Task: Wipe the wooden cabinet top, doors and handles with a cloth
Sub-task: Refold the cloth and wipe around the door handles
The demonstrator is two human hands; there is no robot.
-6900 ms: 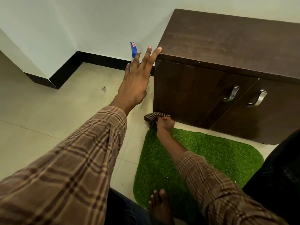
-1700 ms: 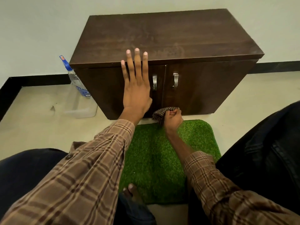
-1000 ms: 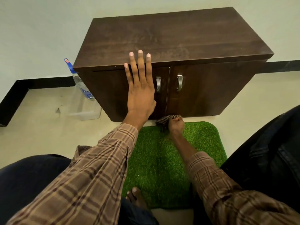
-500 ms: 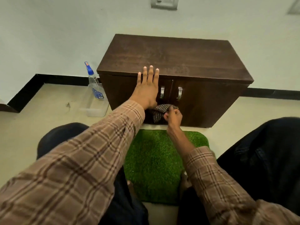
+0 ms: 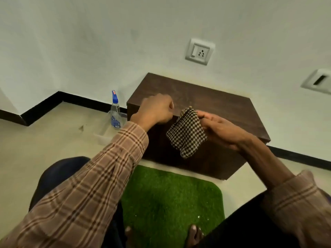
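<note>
- Checked brown-and-cream cloth [image 5: 187,134] hangs folded from the right hand [image 5: 222,130], which grips its edge
- Left hand [image 5: 155,110] curled, empty, just left of it, over the cabinet [image 5: 223,106]

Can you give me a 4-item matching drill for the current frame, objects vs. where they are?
Things:
1. checked brown-and-cream cloth
2. clear spray bottle with blue nozzle
3. green artificial-grass mat
4. white wall socket with switch

Places:
A. on the wall above the dark wooden cabinet
B. on the floor in front of the cabinet
C. held by the right hand, in the air in front of the cabinet
D. standing on the floor left of the cabinet, by the wall

Pairs: 1-C, 2-D, 3-B, 4-A
</note>
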